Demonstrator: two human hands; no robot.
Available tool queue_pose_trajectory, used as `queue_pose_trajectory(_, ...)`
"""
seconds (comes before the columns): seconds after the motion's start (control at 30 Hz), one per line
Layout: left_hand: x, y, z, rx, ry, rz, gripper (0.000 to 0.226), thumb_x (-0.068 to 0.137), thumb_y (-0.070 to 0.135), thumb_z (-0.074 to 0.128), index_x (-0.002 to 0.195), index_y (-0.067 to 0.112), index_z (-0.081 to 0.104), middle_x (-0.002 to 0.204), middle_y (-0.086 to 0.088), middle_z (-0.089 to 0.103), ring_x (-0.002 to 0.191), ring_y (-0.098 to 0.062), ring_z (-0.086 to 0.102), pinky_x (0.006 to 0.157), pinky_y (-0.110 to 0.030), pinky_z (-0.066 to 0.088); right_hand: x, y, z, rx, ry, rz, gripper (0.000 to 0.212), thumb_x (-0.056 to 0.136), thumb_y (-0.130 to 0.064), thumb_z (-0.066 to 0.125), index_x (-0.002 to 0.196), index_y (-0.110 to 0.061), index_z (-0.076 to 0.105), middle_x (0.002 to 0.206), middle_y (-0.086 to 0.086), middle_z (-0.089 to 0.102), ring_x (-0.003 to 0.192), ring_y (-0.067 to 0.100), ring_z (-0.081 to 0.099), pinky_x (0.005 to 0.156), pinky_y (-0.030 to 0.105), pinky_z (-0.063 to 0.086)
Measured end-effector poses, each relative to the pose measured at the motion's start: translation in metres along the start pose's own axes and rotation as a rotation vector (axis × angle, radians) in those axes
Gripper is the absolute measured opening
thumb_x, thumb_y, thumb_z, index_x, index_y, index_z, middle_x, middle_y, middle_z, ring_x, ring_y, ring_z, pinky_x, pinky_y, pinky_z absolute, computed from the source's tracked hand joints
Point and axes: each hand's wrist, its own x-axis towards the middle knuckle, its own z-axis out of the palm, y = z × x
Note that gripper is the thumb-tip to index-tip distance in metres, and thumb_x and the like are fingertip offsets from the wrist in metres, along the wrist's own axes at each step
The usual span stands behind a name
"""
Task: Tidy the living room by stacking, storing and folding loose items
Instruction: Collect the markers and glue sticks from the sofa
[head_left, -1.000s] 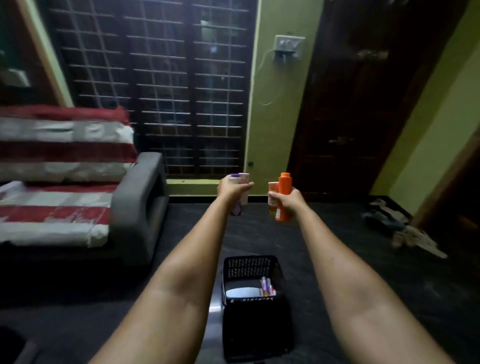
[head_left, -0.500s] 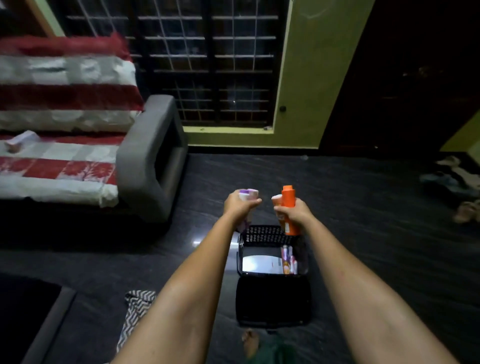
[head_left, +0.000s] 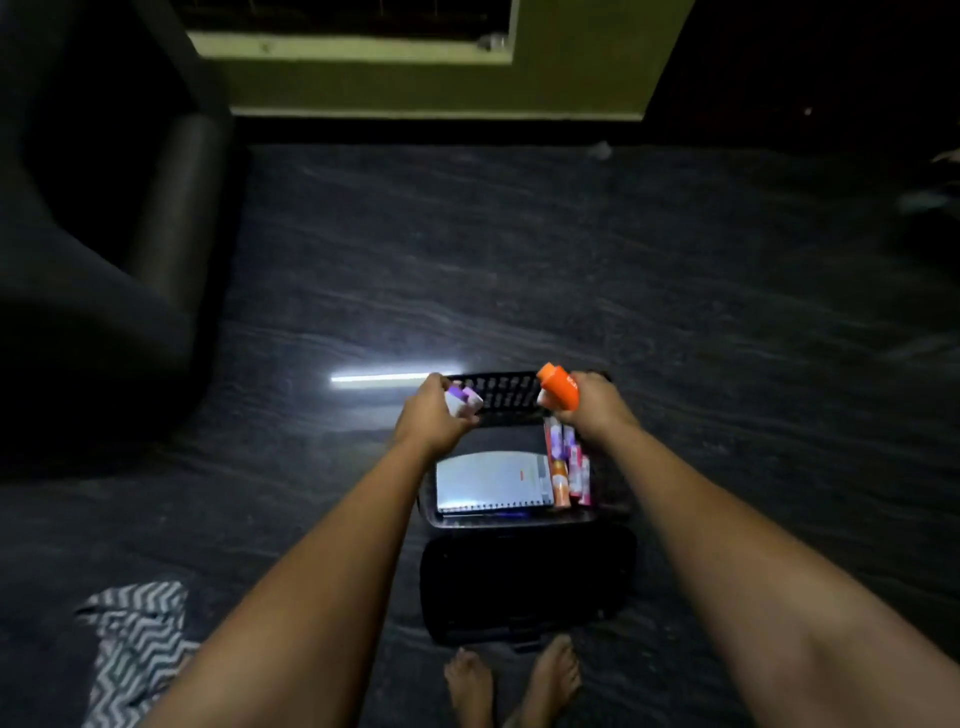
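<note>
Your left hand (head_left: 434, 415) grips a purple-capped bottle (head_left: 464, 399) and your right hand (head_left: 592, 408) an orange bottle (head_left: 558, 392) above the basket (head_left: 501, 389) — drop them carelessly and they could bounce off the notebook (head_left: 491, 480) onto the floor.

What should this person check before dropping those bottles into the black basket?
1. Left hand holds the purple-capped container: ok.
2. Right hand holds the orange bottle: ok.
3. Both hands are over the black basket: ok, they hover at its far rim.
4. Free room inside: cannot tell for certain; a spiral notebook covers much of the bottom and tubes line the right side.
5. Caps closed tight: cannot tell, too blurred.
6. Bare feet clear of the basket: ok, they stand behind a dark lid-like piece.
</note>
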Motion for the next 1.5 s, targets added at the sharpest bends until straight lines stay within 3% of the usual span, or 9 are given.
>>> queue_pose_trajectory(0.1,0.048,-0.047,0.056,0.174,-0.076,-0.008,0.037,0.084,0.025,0.069,0.110,0.010,0.048,0.110,-0.013,0.060,0.090,-0.026,0.054,0.069,-0.027,0.043,0.044,0.037,0.065,-0.129,-0.069,0.024,0.042,0.078,-0.020,0.073,0.116,-0.016,0.058,0.121,0.012,0.058,0.113,0.033,0.056,0.091,0.041,0.048)
queue_pose_trajectory(0.3,0.119,-0.125,0.154,0.391,-0.184,0.008,0.038,0.085,0.032,0.068,0.114,0.015,0.049,0.115,-0.016,0.060,0.103,-0.035,0.059,0.080,-0.036,0.047,0.111,0.102,0.178,-0.433,-0.106,0.031,0.044,0.090,-0.020,0.058,0.132,-0.018,0.046,0.138,0.010,0.040,0.131,0.033,0.036,0.098,0.044,0.039)
queue_pose_trajectory(0.6,0.207,-0.129,0.168,0.372,-0.009,0.134,0.026,0.085,0.030,0.065,0.105,0.014,0.059,0.108,-0.017,0.064,0.101,-0.034,0.060,0.075,-0.030,0.042,0.186,0.104,0.209,-0.616,0.134,-0.176,0.039,0.092,-0.005,0.045,0.131,-0.012,0.045,0.131,0.011,0.051,0.123,0.031,0.045,0.097,0.046,0.036)
queue_pose_trajectory(0.7,0.199,-0.139,0.175,0.451,-0.031,0.110,0.028,0.086,0.033,0.064,0.109,0.016,0.060,0.112,-0.017,0.063,0.102,-0.035,0.060,0.077,-0.032,0.044,0.168,0.121,0.214,-0.623,0.057,-0.135,0.046,0.090,-0.010,0.054,0.134,-0.011,0.040,0.128,0.014,0.053,0.121,0.033,0.046,0.098,0.044,0.036)
queue_pose_trajectory(0.83,0.184,-0.157,0.190,0.598,-0.161,0.088,0.025,0.090,0.033,0.062,0.110,0.019,0.059,0.116,-0.016,0.063,0.105,-0.034,0.061,0.080,-0.034,0.046,0.143,0.137,0.223,-0.512,-0.152,-0.073,0.051,0.088,-0.038,0.055,0.129,-0.014,0.036,0.134,0.013,0.045,0.128,0.032,0.035,0.103,0.047,0.027)
queue_pose_trajectory(0.93,0.185,-0.160,0.195,0.610,-0.187,0.097,0.020,0.091,0.032,0.060,0.107,0.019,0.059,0.115,-0.016,0.063,0.104,-0.034,0.061,0.081,-0.035,0.047,0.142,0.143,0.224,-0.614,-0.195,-0.097,0.048,0.090,-0.022,0.050,0.134,-0.012,0.032,0.142,0.014,0.034,0.135,0.034,0.025,0.111,0.049,0.018)
queue_pose_trajectory(1.17,0.206,-0.140,0.197,0.559,-0.098,0.147,0.027,0.092,0.027,0.058,0.114,0.011,0.058,0.116,-0.019,0.060,0.106,-0.037,0.058,0.084,-0.038,0.045,0.191,0.149,0.215,-0.659,0.186,-0.110,0.054,0.093,-0.003,0.038,0.144,-0.003,0.024,0.142,0.018,0.035,0.139,0.033,0.024,0.119,0.048,0.003)
queue_pose_trajectory(1.33,0.207,-0.144,0.201,0.534,-0.096,0.146,0.024,0.087,0.028,0.065,0.110,0.022,0.065,0.117,-0.015,0.060,0.107,-0.033,0.058,0.083,-0.034,0.045,0.167,0.160,0.234,-0.719,0.084,-0.105,0.066,0.091,0.002,0.039,0.149,0.002,0.007,0.155,0.022,0.012,0.146,0.035,0.004,0.120,0.046,0.002)
queue_pose_trajectory(1.5,0.215,-0.138,0.201,0.723,-0.014,0.217,0.025,0.094,0.022,0.055,0.115,0.012,0.061,0.119,-0.017,0.057,0.114,-0.035,0.051,0.085,-0.041,0.045,0.153,0.160,0.251,-0.650,0.029,-0.154,0.059,0.091,0.004,0.037,0.146,0.000,0.017,0.154,0.019,0.016,0.146,0.031,0.005,0.120,0.043,0.001)
